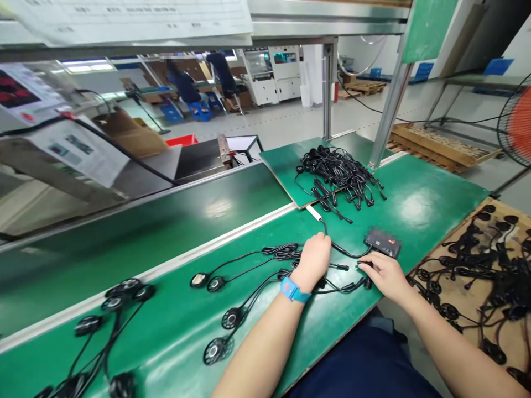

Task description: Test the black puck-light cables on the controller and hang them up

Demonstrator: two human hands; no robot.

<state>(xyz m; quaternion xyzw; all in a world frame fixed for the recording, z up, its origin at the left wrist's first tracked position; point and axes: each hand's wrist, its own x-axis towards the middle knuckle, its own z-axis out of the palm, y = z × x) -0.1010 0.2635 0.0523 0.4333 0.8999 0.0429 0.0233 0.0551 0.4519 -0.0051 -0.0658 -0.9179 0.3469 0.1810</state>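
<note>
My left hand [313, 260], with a blue wristband, is closed over black cables in the middle of the green bench; its fingertips are partly hidden. From under it, bundled cables [286, 251] run left to round black discs [213, 351] with pale centres. My right hand [385, 273] pinches a small black cable connector [364, 265] between thumb and fingers. Just beyond it lies a black box [382, 242] with a red mark, and its lead runs left toward a white strip-like piece [313, 213]. A loose cable end [342, 267] lies between my hands.
A heap of black cables [336, 171] lies on a green board at the back. More disc-ended cables [112, 326] rest at left. A cardboard-lined surface [448, 271] with many cables stands at right, below a fan [516, 121]. A metal post [392, 105] rises behind the bench.
</note>
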